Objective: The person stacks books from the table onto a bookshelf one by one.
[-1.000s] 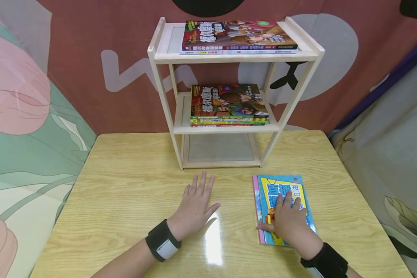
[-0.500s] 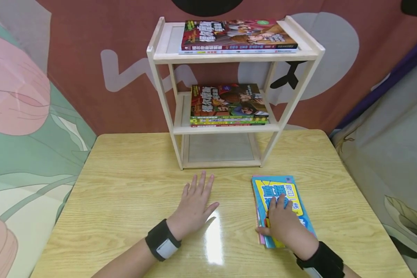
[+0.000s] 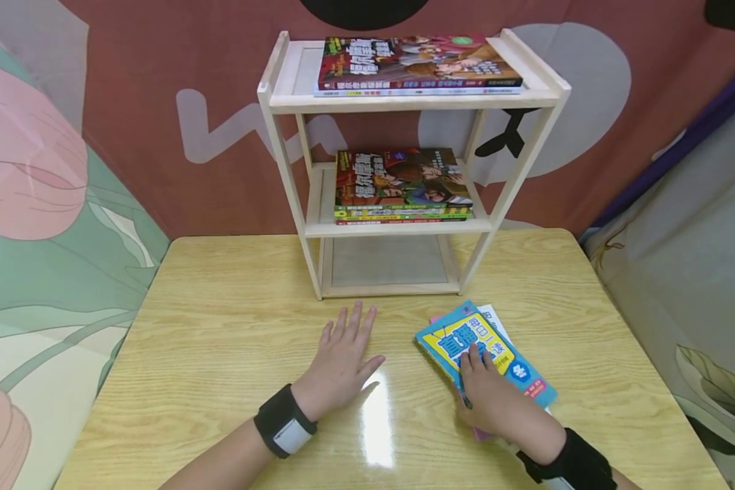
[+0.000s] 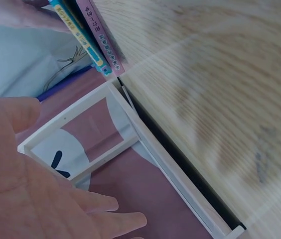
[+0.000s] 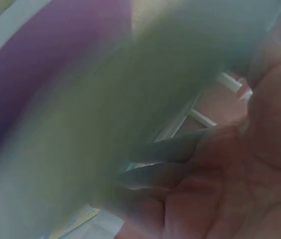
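My right hand holds a blue book by its left edge, fingers on top of the cover and the thumb underneath. The book is turned aslant over a pink-spined book with a pale cover. In the left wrist view the blue book's yellow-and-blue spine stands apart from the pink spine. A large blur covers much of the right wrist view, in front of the palm. My left hand lies palm down at the table, fingers straight and spread, holding nothing.
A pale wooden shelf stands at the back of the table. Its middle tier bears a stack of comic books, and more books lie on top. Printed cloth hangs behind.
My right hand has slid the blue book, tilted it and swung its far end to the left, uncovering part of the book beneath. My left hand has stayed in place.
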Available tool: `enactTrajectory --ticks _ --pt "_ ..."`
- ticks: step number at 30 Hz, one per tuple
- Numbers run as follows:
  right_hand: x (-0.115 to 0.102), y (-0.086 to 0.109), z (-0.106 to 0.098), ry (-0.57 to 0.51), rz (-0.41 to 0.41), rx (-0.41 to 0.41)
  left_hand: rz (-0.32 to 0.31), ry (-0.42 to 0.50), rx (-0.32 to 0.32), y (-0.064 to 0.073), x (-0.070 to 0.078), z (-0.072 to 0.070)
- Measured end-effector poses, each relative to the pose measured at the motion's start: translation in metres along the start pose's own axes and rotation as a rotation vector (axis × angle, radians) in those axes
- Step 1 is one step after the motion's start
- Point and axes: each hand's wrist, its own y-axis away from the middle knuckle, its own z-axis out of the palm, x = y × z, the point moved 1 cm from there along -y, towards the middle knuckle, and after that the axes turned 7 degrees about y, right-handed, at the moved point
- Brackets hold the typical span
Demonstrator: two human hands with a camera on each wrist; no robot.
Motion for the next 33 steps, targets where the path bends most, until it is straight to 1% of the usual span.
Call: enactTrajectory --ticks 3,8,10,12,16,19,21,22,26,28,29,33 --pt "-0.005 0.003 -0.002 0.008 -0.018 0.037 0.008 -0.003 -0.005 -0.001 0.001 0.0" --pt "-0.009 0.009 -0.009 0.074 -0.071 0.15 0.016 -0.025 -0.03 -0.002 0.002 0.0" --pt "-0.011 0.012 -0.012 0.105 -0.088 0.192 0.03 -0.043 -0.047 -0.003 0.003 0.0" --pt "-0.012 0.014 -0.015 0.131 -0.102 0.24 0.056 -0.06 -0.063 -0.004 0.005 0.0" --pt "-0.019 0.016 -0.02 0.153 -0.161 0.353 0.149 -0.078 -0.074 -0.009 0.016 -0.001" --pt "-0.027 0.017 -0.022 0.169 -0.235 0.381 0.197 -0.112 -0.081 -0.013 0.029 -0.004" --pt "-0.032 0.017 -0.022 0.187 -0.292 0.402 0.202 -0.18 -0.089 -0.015 0.037 -0.004" --pt "-0.034 0.016 -0.022 0.198 -0.327 0.426 0.196 -0.216 -0.096 -0.015 0.04 -0.004" --pt "-0.041 0.012 -0.02 0.245 -0.446 0.561 0.159 -0.368 -0.127 -0.016 0.049 0.001" --pt "-0.043 0.011 -0.019 0.268 -0.479 0.594 0.14 -0.375 -0.139 -0.016 0.051 0.005" --pt "-0.044 0.011 -0.019 0.276 -0.487 0.596 0.138 -0.375 -0.137 -0.015 0.051 0.006" --pt "-0.046 0.012 -0.019 0.266 -0.494 0.592 0.168 -0.36 -0.109 -0.012 0.05 0.008"
